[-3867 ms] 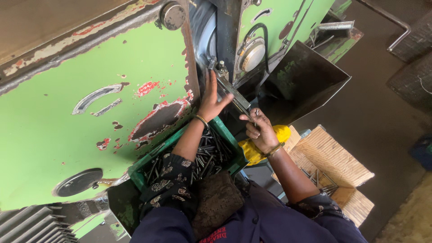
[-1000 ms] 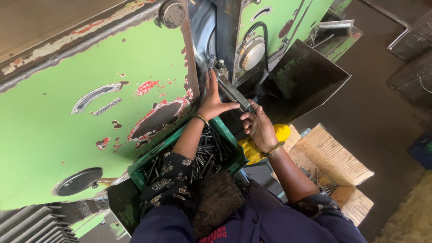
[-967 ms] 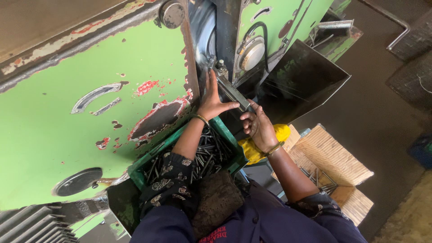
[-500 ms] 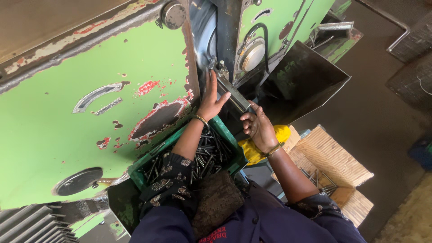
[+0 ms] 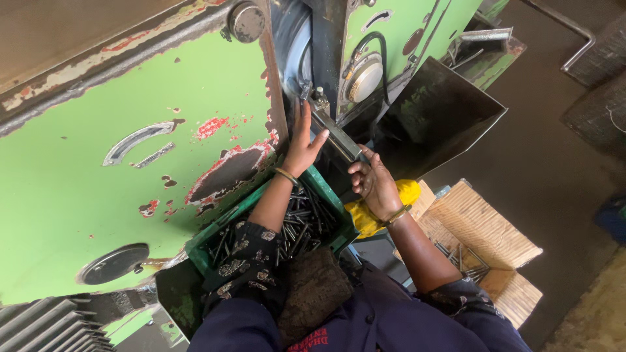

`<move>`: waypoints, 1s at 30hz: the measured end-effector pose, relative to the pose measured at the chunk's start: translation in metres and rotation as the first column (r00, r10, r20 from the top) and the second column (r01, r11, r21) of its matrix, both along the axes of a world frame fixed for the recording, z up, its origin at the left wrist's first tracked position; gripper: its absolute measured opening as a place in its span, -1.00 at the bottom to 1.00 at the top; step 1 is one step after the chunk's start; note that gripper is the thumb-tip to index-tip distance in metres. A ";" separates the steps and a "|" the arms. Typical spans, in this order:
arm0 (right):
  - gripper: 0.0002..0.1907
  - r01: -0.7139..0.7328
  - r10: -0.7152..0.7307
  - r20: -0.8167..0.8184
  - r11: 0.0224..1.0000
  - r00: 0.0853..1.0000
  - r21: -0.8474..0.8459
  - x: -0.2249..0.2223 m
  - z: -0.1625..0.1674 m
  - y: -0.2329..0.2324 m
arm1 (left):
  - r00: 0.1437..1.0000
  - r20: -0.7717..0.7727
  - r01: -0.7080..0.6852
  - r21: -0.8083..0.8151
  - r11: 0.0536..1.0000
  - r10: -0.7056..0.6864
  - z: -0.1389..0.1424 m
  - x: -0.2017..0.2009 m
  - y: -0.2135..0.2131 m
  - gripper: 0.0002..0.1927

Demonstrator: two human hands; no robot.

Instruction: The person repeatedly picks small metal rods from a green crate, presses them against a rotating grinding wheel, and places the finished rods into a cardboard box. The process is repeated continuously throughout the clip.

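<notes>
Slanting down from the green machine (image 5: pixel 98 195), the metal rail (image 5: pixel 339 137) is lying between the flat-open left hand (image 5: pixel 301 140) and the right hand (image 5: pixel 373 186) gripping its lower end.

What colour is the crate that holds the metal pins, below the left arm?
Green; the crate shows best in the head view, full of dark pins.

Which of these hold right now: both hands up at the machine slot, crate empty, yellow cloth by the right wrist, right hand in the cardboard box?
1. Both hands are up at the machine's metal bar. True: left hand and right hand are at it.
2. The green crate is empty. False: it holds many dark metal rods.
3. A yellow cloth lies near the right wrist. True.
4. The right hand is inside the cardboard box. False: it is at the bar.
</notes>
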State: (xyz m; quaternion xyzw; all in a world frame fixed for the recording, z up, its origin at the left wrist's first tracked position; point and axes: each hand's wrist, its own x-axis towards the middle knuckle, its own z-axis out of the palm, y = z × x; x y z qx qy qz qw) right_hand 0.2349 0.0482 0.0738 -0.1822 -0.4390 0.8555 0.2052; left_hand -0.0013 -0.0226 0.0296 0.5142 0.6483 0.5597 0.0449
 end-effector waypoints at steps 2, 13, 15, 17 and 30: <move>-0.27 -0.001 0.001 0.001 1.000 1.000 0.000 0.000 0.000 0.000 | 0.998 0.022 0.063 0.003 0.998 -0.063 0.002 -0.003 -0.002 -0.10; -0.30 0.005 -0.005 0.018 1.000 1.000 0.001 0.000 0.001 -0.001 | 0.946 0.019 -0.323 0.147 0.935 0.324 0.011 0.020 0.009 -0.45; -0.32 -0.001 0.001 0.014 1.000 1.000 -0.002 -0.001 0.002 -0.002 | 0.933 0.033 -0.359 0.170 0.918 0.358 0.016 0.022 0.011 -0.49; -0.34 0.001 -0.001 0.013 1.000 1.000 -0.002 -0.001 0.002 -0.002 | 0.928 0.059 -0.373 0.176 0.911 0.369 0.020 0.025 0.012 -0.53; -0.36 0.016 -0.016 0.002 1.000 1.000 -0.009 -0.001 0.000 -0.001 | 0.902 0.184 -0.418 0.145 0.897 0.390 0.030 0.021 0.022 -0.71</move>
